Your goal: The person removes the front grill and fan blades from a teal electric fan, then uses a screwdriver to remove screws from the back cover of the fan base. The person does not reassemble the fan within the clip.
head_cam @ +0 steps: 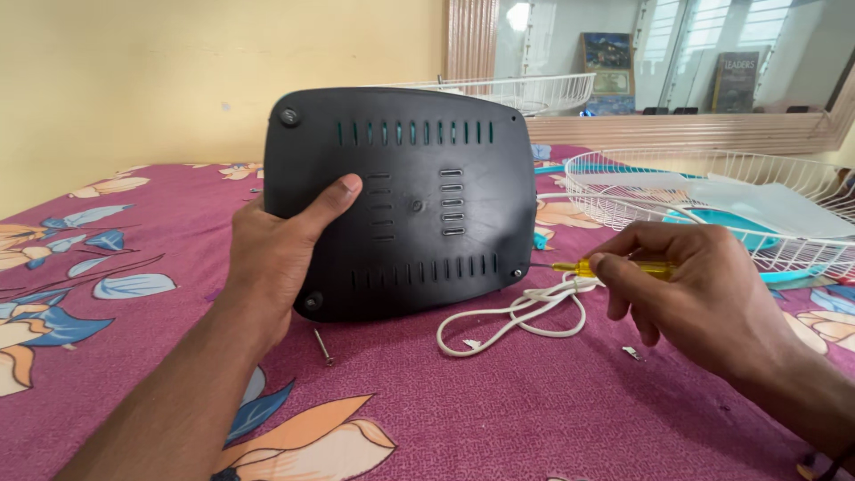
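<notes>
We see a bed point(499, 410) covered with a maroon sheet printed with large blue, orange and cream flowers. On it stands a black plastic base point(401, 200) on its edge, with a loose screw point(323, 346) just in front and a coiled white cord point(521, 316) beside it. To the right lies a white wire fan guard point(712, 200), and a small scrap point(631, 354) lies near the cord.

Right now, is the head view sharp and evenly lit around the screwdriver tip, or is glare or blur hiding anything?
Head view: soft even daylight, no harsh shadows; black base plate shows only faint sheen and its slots read clearly. Yellow screwdriver in the right hand is sharp, tip at the lower right corner screw. Left hand is crisp. The windows behind are blown out, and the edges show wide-angle stretch.
</notes>
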